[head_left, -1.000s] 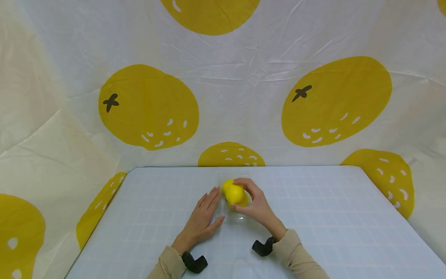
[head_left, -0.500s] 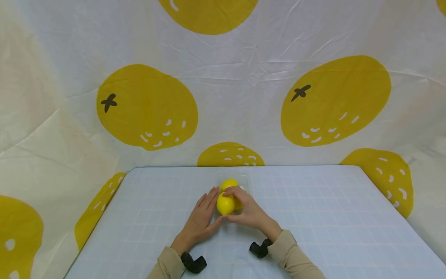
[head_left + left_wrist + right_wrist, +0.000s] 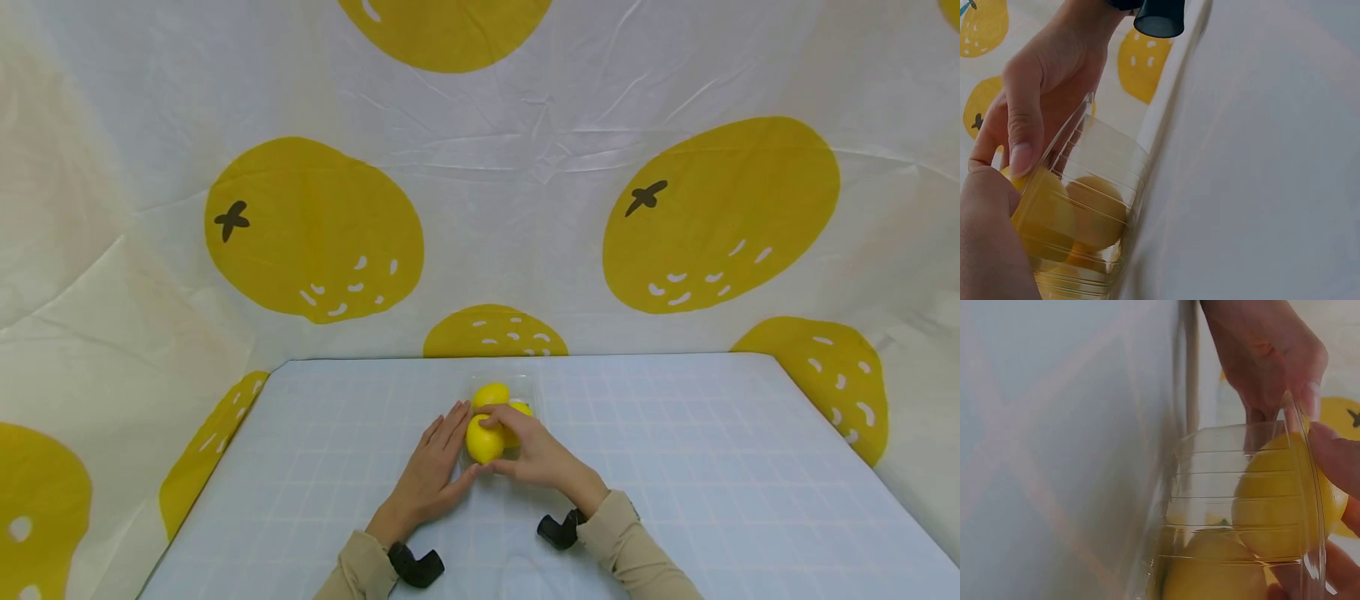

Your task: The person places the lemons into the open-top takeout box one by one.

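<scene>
R hand (image 3: 536, 457): fingers (image 3: 495, 414) curled over the top of a lemon (image 3: 484, 440), thumb under its near side, so the fruit is gripped between them. Wrist runs back toward 5 o'clock into a beige sleeve (image 3: 633, 550), w/ a black wrist mount (image 3: 557, 530) just beside the cuff. In the R wrist view the same lemon (image 3: 1285, 494) sits at the rim of a clear plastic container (image 3: 1235, 512), fingertip pressed on its skin.

L hand (image 3: 433, 477): fingers straight, together, lying flat along the container's 9 o'clock side, tips reaching the held lemon; thumb points toward 3 o'clock, touching or nearly touching the R thumb. It grips nothing. Forearm trails to 7 o'clock, second black mount (image 3: 417, 566) at that cuff.

Container (image 3: 525, 392): transparent, ribbed walls, near table centre, at 12 o'clock from both hands. Inside, two more lemons: one (image 3: 491, 394) at the far end, another (image 3: 521, 409) partly hidden behind the R fingers. L wrist view shows yellow fruit (image 3: 1094, 212) through the wall (image 3: 1116, 169).

Table (image 3: 712, 467): pale blue grid cloth. Backdrop (image 3: 525, 183): white sheet w/ big yellow fruit prints.
</scene>
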Demonstrator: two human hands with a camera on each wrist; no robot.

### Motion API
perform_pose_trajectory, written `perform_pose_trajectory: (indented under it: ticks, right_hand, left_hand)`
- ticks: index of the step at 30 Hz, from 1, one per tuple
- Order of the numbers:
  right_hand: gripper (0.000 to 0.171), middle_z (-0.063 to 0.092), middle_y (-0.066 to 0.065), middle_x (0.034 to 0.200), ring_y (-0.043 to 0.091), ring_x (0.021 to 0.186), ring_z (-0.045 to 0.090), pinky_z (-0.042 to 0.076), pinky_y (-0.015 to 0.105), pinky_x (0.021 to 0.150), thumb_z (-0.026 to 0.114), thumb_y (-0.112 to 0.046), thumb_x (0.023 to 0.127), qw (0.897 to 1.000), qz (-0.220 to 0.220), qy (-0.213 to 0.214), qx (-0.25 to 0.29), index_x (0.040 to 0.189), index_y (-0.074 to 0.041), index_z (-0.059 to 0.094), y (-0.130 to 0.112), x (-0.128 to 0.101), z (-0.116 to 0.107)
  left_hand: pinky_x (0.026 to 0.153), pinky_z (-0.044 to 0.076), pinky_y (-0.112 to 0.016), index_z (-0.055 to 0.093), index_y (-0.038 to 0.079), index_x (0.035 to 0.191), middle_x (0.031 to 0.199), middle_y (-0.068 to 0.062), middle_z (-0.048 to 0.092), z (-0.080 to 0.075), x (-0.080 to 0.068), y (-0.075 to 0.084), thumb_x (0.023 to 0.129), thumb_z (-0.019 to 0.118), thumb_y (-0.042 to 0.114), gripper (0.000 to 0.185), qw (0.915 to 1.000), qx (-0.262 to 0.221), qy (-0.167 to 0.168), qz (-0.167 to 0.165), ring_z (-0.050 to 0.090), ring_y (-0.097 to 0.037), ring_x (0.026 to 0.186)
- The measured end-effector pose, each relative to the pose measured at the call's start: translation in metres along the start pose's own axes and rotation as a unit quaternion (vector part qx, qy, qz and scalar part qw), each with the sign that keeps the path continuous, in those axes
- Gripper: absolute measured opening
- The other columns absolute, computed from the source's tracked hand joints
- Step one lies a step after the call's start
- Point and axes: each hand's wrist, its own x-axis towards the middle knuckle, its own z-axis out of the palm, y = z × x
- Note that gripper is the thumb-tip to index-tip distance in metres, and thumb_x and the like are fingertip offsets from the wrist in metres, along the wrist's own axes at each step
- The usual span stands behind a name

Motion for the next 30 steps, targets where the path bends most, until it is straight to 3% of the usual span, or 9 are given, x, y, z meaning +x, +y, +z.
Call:
perform_pose_trajectory:
  ticks: [4, 10, 19, 25, 30]
  right_hand:
    - [0.043, 0.054, 0.013, 0.140, 0.031, 0.128, 0.051, 0.041, 0.049, 0.108, 0.081, -0.002, 0.077, 1.000, 0.006, -0.009, 0.012, 0.111, -0.009, 0.057, -0.0012, 0.0008, -0.0011]
    - [0.037, 0.054, 0.014, 0.139, 0.030, 0.128, 0.051, 0.042, 0.050, 0.107, 0.080, -0.001, 0.076, 1.000, -0.016, -0.006, 0.007, 0.105, -0.012, 0.060, 0.0021, 0.0014, -0.0005]
    - [0.017, 0.063, 0.014, 0.119, 0.027, 0.109, 0.061, 0.052, 0.044, 0.094, 0.076, -0.002, 0.082, 0.997, -0.061, 0.021, -0.046, 0.088, -0.009, 0.063, 0.0061, -0.0002, 0.0037]
    - [0.017, 0.065, 0.010, 0.116, 0.023, 0.107, 0.062, 0.052, 0.041, 0.095, 0.076, -0.001, 0.083, 0.997, -0.054, 0.025, -0.057, 0.095, -0.009, 0.068, 0.0063, -0.0005, 0.0037]
    - [0.019, 0.067, 0.005, 0.111, 0.019, 0.104, 0.063, 0.053, 0.037, 0.093, 0.082, -0.010, 0.080, 0.991, -0.039, 0.043, -0.119, 0.096, -0.011, 0.072, 0.0054, -0.0008, 0.0032]
  left_hand:
    - [0.121, 0.016, -0.043, 0.033, -0.003, 0.152, 0.160, -0.014, 0.030, -0.0003, 0.0003, 0.0005, 0.100, 0.043, 0.046, 0.072, 1.0000, -0.002, -0.001, -0.003, 0.028, -0.030, 0.147]
    - [0.113, 0.029, -0.055, 0.033, -0.002, 0.152, 0.160, -0.014, 0.030, -0.0010, 0.0005, 0.0005, 0.099, 0.044, 0.047, 0.073, 1.0000, -0.004, -0.002, -0.004, 0.028, -0.029, 0.147]
    - [0.112, 0.030, -0.057, 0.034, -0.003, 0.151, 0.160, -0.014, 0.030, -0.0016, 0.0012, 0.0006, 0.096, 0.049, 0.040, 0.072, 0.9999, -0.012, -0.007, -0.004, 0.028, -0.030, 0.147]
    - [0.111, 0.030, -0.058, 0.035, -0.004, 0.151, 0.159, -0.016, 0.032, -0.0005, 0.0018, 0.0001, 0.095, 0.050, 0.040, 0.072, 0.9999, -0.016, -0.003, 0.000, 0.028, -0.031, 0.146]
    - [0.112, 0.029, -0.057, 0.034, -0.004, 0.151, 0.159, -0.016, 0.031, -0.0002, 0.0018, -0.0003, 0.095, 0.049, 0.038, 0.072, 0.9998, -0.017, -0.006, -0.002, 0.027, -0.030, 0.147]
